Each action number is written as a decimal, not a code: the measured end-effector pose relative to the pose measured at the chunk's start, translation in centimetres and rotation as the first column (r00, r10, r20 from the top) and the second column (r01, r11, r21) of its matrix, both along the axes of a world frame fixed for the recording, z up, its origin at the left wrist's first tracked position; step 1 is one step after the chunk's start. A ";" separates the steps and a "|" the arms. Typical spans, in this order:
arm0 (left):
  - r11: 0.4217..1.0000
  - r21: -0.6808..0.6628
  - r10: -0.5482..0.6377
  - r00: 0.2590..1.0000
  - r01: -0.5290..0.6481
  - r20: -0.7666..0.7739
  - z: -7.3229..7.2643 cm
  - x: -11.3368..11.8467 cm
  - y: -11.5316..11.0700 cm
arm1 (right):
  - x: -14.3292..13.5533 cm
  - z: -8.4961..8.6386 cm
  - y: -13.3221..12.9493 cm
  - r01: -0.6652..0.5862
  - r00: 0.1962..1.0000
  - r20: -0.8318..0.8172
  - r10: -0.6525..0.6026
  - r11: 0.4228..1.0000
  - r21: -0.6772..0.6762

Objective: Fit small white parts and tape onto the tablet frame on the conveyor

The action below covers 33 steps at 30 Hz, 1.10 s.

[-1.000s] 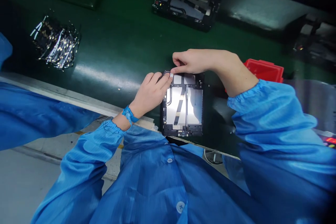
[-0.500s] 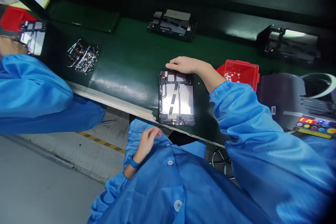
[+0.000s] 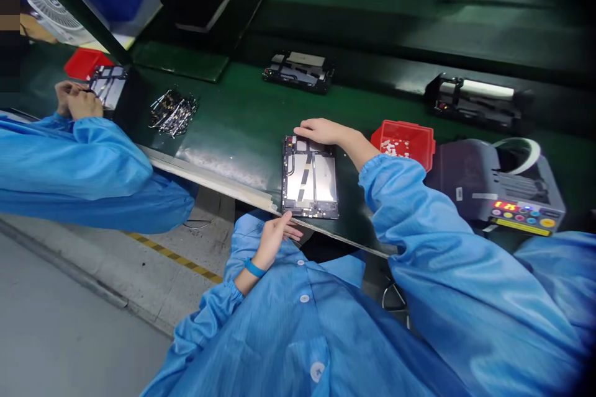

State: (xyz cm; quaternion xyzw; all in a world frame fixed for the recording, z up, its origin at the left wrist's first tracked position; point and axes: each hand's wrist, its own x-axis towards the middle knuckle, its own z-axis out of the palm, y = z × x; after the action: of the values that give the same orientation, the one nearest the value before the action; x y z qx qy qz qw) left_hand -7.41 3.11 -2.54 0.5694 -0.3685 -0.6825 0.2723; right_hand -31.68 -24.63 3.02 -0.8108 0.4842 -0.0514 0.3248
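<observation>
An opened tablet chassis (image 3: pixel 310 178) with silver plates and a dark flex strip lies on the green belt (image 3: pixel 233 118) at its near edge. My right hand (image 3: pixel 319 131) rests flat on the chassis's far edge, fingers pressing near the top left corner. My left hand (image 3: pixel 274 233) hangs below the bench edge by the chassis's near left corner, fingers loosely apart, holding nothing.
A red bin (image 3: pixel 404 141) of small white parts and a grey tape dispenser (image 3: pixel 498 183) stand to the right. A pile of flex cables (image 3: pixel 173 113) lies left. Two other chassis (image 3: pixel 298 69) (image 3: pixel 475 102) sit farther back. A co-worker's hands (image 3: pixel 77 99) work at the left.
My left hand has left the chassis's top left corner and dropped below the bench edge. My right hand stays on the far edge. The view has pulled back and tilted up.
</observation>
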 end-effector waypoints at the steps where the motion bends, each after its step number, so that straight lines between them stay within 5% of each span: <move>1: 1.000 -0.011 -0.008 1.000 0.009 0.015 0.1 0.0 0.0 | -0.1 0.0 -0.1 0.000 1.000 0.002 0.000 1.000 0.008; 16: 0.997 0.024 0.068 0.994 -0.070 0.084 0.2 -0.9 -0.3 | 0.4 0.5 -0.8 -0.002 0.978 -0.211 -0.005 0.999 -0.035; 27: 1.000 0.031 0.001 0.996 -0.003 0.088 1.7 -0.5 0.0 | -1.3 0.8 0.4 0.098 0.994 0.027 -0.101 0.990 0.102; 33: 0.999 0.042 -0.009 0.996 0.005 0.090 1.7 -0.4 0.2 | -1.3 -0.2 0.1 0.064 0.997 0.029 -0.065 0.998 0.008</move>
State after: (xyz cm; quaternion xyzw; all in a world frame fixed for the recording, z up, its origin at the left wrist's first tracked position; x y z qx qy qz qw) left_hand -7.80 3.30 -0.82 0.6037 -0.3681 -0.6646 0.2414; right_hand -33.01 -24.49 2.86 -0.7927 0.5056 -0.0717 0.3329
